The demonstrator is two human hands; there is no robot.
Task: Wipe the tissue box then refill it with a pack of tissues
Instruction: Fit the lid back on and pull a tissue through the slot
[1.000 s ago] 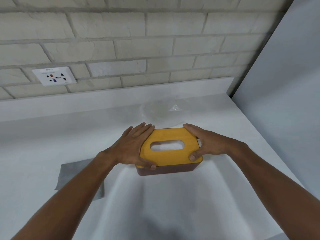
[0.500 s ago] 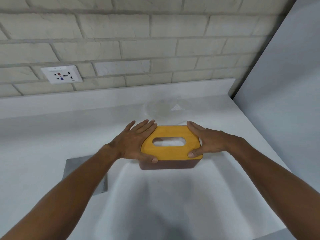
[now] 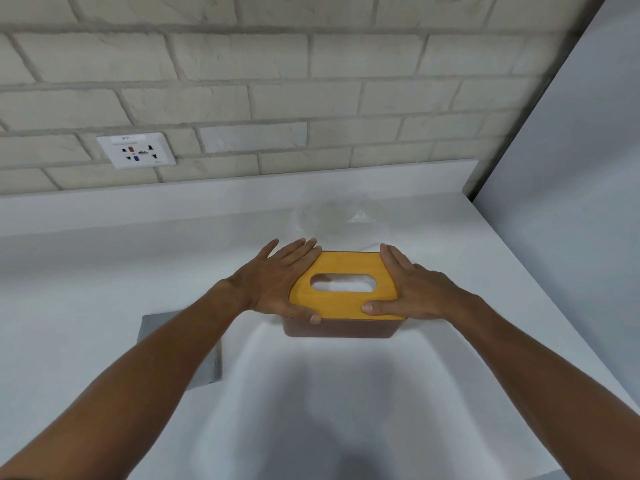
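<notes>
While left hand [image 3: 277, 282] and right hand [image 3: 417, 289] press straight-fingered on the tissue box [image 3: 341, 330], its contents [image 3: 343, 286] (white) look blurred.

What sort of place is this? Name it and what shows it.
Probably a home or office counter: a white countertop against a pale brick wall, a wall socket, a tissue box.

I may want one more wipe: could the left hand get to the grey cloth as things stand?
Probably yes. The left hand rests on the tissue box lid with straight fingers, and the grey cloth lies on the counter beside and partly under its own forearm, with nothing between them.
</notes>
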